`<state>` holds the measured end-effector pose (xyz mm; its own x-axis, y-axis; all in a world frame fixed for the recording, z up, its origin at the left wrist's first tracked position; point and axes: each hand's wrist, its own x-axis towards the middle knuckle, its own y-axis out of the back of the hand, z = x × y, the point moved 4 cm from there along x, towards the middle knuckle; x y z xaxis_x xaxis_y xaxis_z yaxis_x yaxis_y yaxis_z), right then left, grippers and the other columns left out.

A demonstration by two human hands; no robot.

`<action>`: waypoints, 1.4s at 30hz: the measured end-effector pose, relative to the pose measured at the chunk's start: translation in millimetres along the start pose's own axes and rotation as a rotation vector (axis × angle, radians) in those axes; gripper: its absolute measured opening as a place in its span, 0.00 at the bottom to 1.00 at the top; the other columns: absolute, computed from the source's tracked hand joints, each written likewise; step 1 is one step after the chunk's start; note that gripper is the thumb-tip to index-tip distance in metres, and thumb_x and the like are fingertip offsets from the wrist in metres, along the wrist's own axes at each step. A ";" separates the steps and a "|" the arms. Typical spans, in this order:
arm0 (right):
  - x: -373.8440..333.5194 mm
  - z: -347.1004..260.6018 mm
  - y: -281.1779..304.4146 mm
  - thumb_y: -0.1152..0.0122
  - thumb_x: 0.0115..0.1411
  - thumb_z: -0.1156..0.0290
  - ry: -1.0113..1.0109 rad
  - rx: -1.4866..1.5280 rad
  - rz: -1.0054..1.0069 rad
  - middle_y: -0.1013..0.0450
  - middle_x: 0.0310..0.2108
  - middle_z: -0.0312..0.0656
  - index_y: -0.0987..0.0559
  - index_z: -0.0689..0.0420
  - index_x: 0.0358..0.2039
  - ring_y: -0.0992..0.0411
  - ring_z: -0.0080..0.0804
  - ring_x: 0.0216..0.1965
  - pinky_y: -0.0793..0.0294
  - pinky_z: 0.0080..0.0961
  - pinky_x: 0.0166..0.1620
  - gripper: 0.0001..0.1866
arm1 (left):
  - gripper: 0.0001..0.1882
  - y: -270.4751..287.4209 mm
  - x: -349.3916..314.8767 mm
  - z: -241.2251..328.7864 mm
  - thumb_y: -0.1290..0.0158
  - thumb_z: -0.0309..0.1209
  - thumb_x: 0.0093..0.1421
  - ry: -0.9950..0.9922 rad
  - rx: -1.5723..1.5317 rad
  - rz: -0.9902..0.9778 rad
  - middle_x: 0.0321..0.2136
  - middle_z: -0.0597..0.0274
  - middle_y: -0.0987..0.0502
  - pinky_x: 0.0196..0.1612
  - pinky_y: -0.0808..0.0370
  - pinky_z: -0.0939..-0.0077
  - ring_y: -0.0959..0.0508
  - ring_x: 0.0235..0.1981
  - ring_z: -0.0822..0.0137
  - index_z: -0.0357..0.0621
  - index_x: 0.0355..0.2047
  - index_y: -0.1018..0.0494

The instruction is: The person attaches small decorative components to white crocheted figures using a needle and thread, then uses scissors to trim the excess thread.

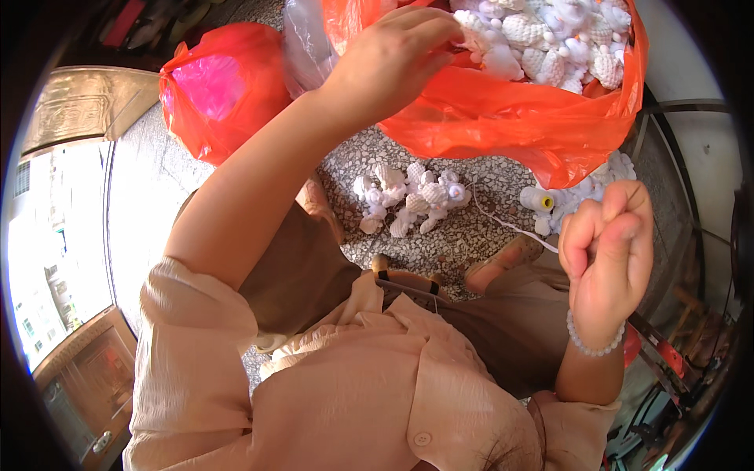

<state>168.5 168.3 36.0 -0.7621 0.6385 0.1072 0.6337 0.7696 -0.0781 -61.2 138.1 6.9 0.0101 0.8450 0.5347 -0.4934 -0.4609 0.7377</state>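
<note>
At the top, my left hand (397,55) reaches over the rim of a large red plastic bag (503,118). Its bent fingers close at the edge of a heap of white crocheted pieces (542,39), on one pale piece (481,41); the fingertips are partly hidden. My right hand (609,243) is raised at the right, fingers pinched together. White yarn (503,222) trails from it down to the left; anything else inside the fingers is hidden. A small cluster of white crocheted pieces (412,196) lies on the speckled floor between my feet.
A second red bag (228,86) with something pink inside stands at the upper left, beside a clear plastic bag (306,43). Under the large bag's right side sit a white spool (537,199) with a yellow core and more white pieces (601,180). A wooden door (90,377) is at lower left.
</note>
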 end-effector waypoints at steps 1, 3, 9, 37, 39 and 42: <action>1.7 0.8 -2.1 0.60 0.66 0.59 0.013 -0.017 0.001 0.45 0.15 0.30 0.38 0.59 0.34 0.49 0.14 0.15 0.49 0.12 0.19 0.14 | 0.13 -5.3 1.7 -5.2 0.50 0.25 0.53 -0.022 0.037 -0.035 0.41 0.52 0.29 0.50 0.34 0.65 0.30 0.46 0.53 0.40 0.40 0.31; 6.5 3.5 -6.6 0.60 0.66 0.61 0.002 -0.027 0.020 0.44 0.17 0.30 0.37 0.59 0.34 0.48 0.14 0.16 0.49 0.12 0.20 0.13 | 0.13 -16.0 10.4 -2.6 0.51 0.28 0.54 -0.153 0.153 0.022 0.41 0.53 0.28 0.51 0.36 0.65 0.29 0.45 0.55 0.41 0.40 0.30; 14.9 11.4 -22.2 0.57 0.65 0.70 -0.047 -0.201 0.089 0.42 0.22 0.29 0.35 0.60 0.42 0.47 0.13 0.22 0.50 0.10 0.24 0.09 | 0.10 -43.9 24.6 -2.0 0.50 0.35 0.55 -0.097 0.392 -0.125 0.26 0.58 0.25 0.44 0.35 0.65 0.27 0.38 0.59 0.42 0.33 0.29; 3.9 -14.7 -32.3 0.44 0.50 0.83 0.105 -0.755 -0.153 0.28 0.21 0.44 0.26 0.64 0.27 0.31 0.34 0.17 0.33 0.23 0.22 0.04 | 0.20 1.9 -86.4 67.5 0.42 0.21 0.51 0.493 -0.849 -0.253 0.33 0.59 0.21 0.35 0.24 0.81 0.21 0.32 0.73 0.33 0.45 0.33; 3.7 -15.3 -32.0 0.44 0.50 0.83 0.092 -0.776 -0.154 0.28 0.21 0.44 0.25 0.63 0.27 0.30 0.35 0.18 0.32 0.24 0.22 0.04 | 0.20 2.9 -87.1 67.4 0.43 0.21 0.51 0.508 -0.850 -0.250 0.33 0.59 0.22 0.35 0.24 0.81 0.21 0.32 0.73 0.33 0.45 0.33; 3.9 -15.7 -32.9 0.44 0.50 0.84 0.107 -0.793 -0.170 0.28 0.21 0.45 0.25 0.64 0.27 0.29 0.35 0.18 0.31 0.24 0.23 0.04 | 0.20 3.7 -87.7 68.0 0.43 0.20 0.50 0.546 -0.867 -0.281 0.33 0.58 0.22 0.35 0.24 0.81 0.21 0.32 0.73 0.34 0.45 0.32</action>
<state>146.8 145.3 54.5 -0.8649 0.4785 0.1519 0.4467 0.5954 0.6678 -4.7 43.9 -9.2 -0.0652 0.9976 -0.0252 -0.9876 -0.0609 0.1446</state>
